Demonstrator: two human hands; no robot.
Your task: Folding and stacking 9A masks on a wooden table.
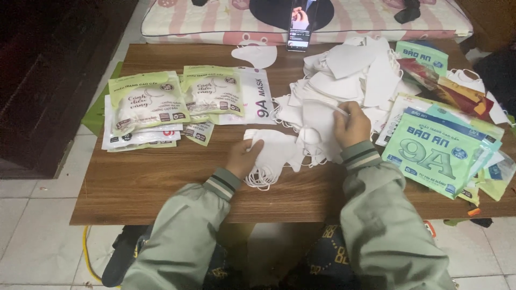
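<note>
My left hand (243, 157) rests on a small stack of folded white face masks (274, 153) near the middle of the wooden table (145, 185), pressing them down. My right hand (350, 124) grips a white mask (317, 126) by its edge, lifted slightly over the stack. Behind my hands lies a loose heap of white masks (349, 72). Both arms wear pale green sleeves with striped cuffs.
Filled green-and-white mask packets (148, 102) lie at the left of the table. Empty teal and green packets (441, 150) are piled at the right. A phone (300, 24) leans at the far edge against a pink striped cushion (188, 21). Tiled floor lies around the table.
</note>
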